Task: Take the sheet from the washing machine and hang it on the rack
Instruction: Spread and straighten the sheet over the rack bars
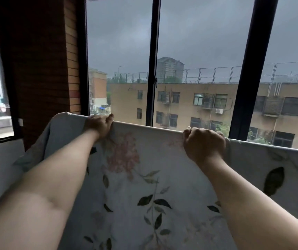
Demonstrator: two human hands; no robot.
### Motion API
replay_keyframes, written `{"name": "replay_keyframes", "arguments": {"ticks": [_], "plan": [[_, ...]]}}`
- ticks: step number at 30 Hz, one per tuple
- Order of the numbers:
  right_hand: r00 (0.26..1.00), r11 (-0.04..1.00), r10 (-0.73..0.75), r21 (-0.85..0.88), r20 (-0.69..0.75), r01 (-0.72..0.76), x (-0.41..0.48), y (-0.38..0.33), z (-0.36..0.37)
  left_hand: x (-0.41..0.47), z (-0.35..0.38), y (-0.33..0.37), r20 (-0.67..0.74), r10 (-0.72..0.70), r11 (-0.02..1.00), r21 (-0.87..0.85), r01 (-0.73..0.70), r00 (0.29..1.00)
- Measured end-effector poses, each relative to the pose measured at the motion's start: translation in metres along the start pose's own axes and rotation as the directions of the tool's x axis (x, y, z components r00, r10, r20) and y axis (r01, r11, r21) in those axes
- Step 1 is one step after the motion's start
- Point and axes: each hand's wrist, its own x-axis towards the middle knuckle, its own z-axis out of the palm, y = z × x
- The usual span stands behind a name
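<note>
First, window [204,42]: it fills the upper span ahead of you, with dark upright frames dividing the glass. A grey sky and a tan building [186,103] show through it.
Sheet [144,177]: pale, printed with pink blooms and dark leaves, it stretches across the lower half of your view, below the window. Its top edge runs in a straight, taut line from upper left down to the right border of the view. What carries that edge is hidden by the cloth. At the left end the fabric bunches and droops past your left forearm [54,174].
Brick pillar [40,69]: dark, standing left of the window, behind the sheet's bunched left end.
Right hand [204,143]: your fist is closed over the top edge, grasping the cloth, with the back of the hand toward you. The fingertips are out of sight behind the fold.
Left hand [99,126]: your fingers are curled over the same edge, higher and near its left end, clenched on the cloth.
Spacing: your two hands sit well apart along the edge, with flat cloth drawn between them.
</note>
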Motion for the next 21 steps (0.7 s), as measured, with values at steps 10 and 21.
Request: {"name": "replay_keyframes", "arguments": {"ticks": [10, 21], "plan": [[0.987, 0.941, -0.158, 0.305, 0.005, 0.149, 0.042, -0.148, 0.002, 0.008, 0.004, -0.003, -0.070, 0.057, 0.994, 0.095, -0.051, 0.996], [0.965, 0.905, -0.201, 0.410, 0.171, 0.116, 0.074, -0.248, 0.032, 0.035, -0.001, -0.056, 0.031, 0.242, 0.966, 0.085, -0.244, 0.970]]}}
